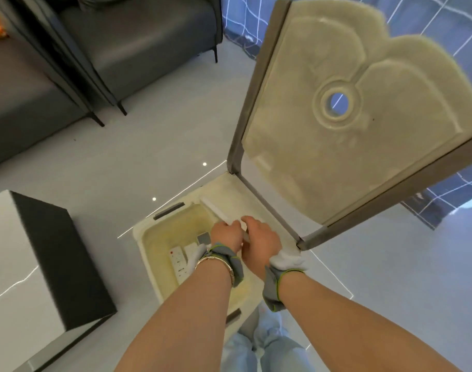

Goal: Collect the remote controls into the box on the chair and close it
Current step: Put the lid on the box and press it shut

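Gripping a white remote jointly, left hand and right hand are closed on it above the open box. Judged light, rigid, smooth; best held mid-body.

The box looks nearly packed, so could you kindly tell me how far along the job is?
Done: at least one white remote already lies inside the open box, with another pale item beside it. In hand: the left hand and right hand together hold a long white remote-like piece over the box's far edge. Left: lowering that in and closing the raised lid.
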The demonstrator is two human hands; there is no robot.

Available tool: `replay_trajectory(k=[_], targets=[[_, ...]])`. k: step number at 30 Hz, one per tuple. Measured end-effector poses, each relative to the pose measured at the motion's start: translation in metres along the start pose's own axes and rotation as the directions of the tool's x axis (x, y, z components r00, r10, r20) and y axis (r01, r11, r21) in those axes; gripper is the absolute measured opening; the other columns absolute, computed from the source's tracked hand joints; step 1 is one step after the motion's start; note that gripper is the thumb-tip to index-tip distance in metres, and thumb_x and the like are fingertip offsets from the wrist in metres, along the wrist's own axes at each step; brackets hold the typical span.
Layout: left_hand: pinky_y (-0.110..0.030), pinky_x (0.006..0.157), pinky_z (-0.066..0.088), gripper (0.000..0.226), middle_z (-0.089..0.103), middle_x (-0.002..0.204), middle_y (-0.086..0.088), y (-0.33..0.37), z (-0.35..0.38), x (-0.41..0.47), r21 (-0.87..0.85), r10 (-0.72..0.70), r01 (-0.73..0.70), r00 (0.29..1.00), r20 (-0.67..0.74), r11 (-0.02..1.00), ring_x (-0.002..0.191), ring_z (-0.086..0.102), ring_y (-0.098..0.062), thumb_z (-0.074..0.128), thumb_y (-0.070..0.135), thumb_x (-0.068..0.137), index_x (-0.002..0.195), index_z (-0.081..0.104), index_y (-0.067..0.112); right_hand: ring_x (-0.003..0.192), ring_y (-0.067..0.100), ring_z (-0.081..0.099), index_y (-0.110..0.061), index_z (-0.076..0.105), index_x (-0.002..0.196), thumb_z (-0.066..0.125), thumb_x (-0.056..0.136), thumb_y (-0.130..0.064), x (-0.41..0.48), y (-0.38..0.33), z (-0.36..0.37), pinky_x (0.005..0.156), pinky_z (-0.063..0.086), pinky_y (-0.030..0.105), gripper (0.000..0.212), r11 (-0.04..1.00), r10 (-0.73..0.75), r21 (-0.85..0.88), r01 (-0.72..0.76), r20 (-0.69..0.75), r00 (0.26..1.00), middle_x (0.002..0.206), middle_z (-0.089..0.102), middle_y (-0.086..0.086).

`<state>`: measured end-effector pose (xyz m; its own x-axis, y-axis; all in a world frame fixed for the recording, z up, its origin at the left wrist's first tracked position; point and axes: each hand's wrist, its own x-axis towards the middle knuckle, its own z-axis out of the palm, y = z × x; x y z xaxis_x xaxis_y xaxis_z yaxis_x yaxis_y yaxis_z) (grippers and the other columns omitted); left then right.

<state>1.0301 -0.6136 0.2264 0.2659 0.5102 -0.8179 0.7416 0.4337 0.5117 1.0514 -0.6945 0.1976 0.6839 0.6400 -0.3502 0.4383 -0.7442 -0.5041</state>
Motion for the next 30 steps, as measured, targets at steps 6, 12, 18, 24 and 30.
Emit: replay_trajectory(k=[6,12,18,24,30], targets=[[-0.052,0.087,0.054,0.035,0.064,0.113,-0.026,-0.041,-0.07,-0.011,-0.164,-0.037,0.018,0.993,-0.112,0.986,0.1,0.062,-0.043,0.043,0.004,0.086,0.116,0.057,-0.007,0.096,0.032,0.06,-0.026,0.041,0.13,0.041,0.079,-0.037,-0.025,-0.04,0.028,0.078,0.042,0.034,0.052,0.993,-0.109,-0.024,0.113,0.14,0.984,0.107,0.066,0.007],[-0.05,0.096,0.05,0.04,0.062,0.118,-0.024,-0.077,-0.119,0.012,-0.052,-0.071,0.063,0.98,-0.188,0.997,0.107,0.06,-0.04,0.049,0.013,0.085,0.121,0.054,-0.004,0.131,0.028,0.036,-0.026,0.03,0.142,0.044,0.087,-0.04,-0.027,-0.055,0.078,0.096,0.037,0.041,0.058,0.97,-0.054,-0.206,0.128,0.331,0.942,0.15,0.033,0.003],[-0.043,0.102,0.043,0.039,0.05,0.133,-0.025,-0.107,-0.132,0.033,0.145,-0.146,0.194,0.945,-0.291,0.97,0.12,0.05,-0.042,0.042,0.009,0.091,0.127,0.047,-0.004,0.126,0.032,0.038,-0.017,0.034,0.138,0.043,0.093,-0.026,-0.022,-0.069,0.082,0.096,0.037,0.04,0.047,0.936,-0.071,-0.262,0.234,0.511,0.856,0.143,0.036,0.009],[-0.043,0.1,0.04,0.039,0.052,0.133,-0.025,-0.119,-0.122,0.05,0.09,-0.199,0.242,0.921,-0.335,0.966,0.121,0.051,-0.04,0.044,0.005,0.091,0.129,0.04,-0.004,0.12,0.032,0.04,-0.011,0.043,0.129,0.048,0.091,-0.02,0.0,-0.074,0.084,0.084,0.039,0.035,0.04,0.912,-0.051,-0.294,0.288,0.614,0.788,0.134,0.039,0.014],[-0.043,0.104,0.039,0.038,0.052,0.133,-0.026,-0.113,-0.115,0.063,0.089,-0.223,0.267,0.915,-0.337,0.96,0.123,0.049,-0.04,0.048,0.004,0.09,0.126,0.044,-0.006,0.145,0.03,0.006,-0.028,0.023,0.144,0.053,0.081,-0.019,0.008,-0.047,0.098,0.113,0.007,0.059,0.07,0.907,-0.022,-0.36,0.219,0.48,0.877,0.156,0.014,0.009]])
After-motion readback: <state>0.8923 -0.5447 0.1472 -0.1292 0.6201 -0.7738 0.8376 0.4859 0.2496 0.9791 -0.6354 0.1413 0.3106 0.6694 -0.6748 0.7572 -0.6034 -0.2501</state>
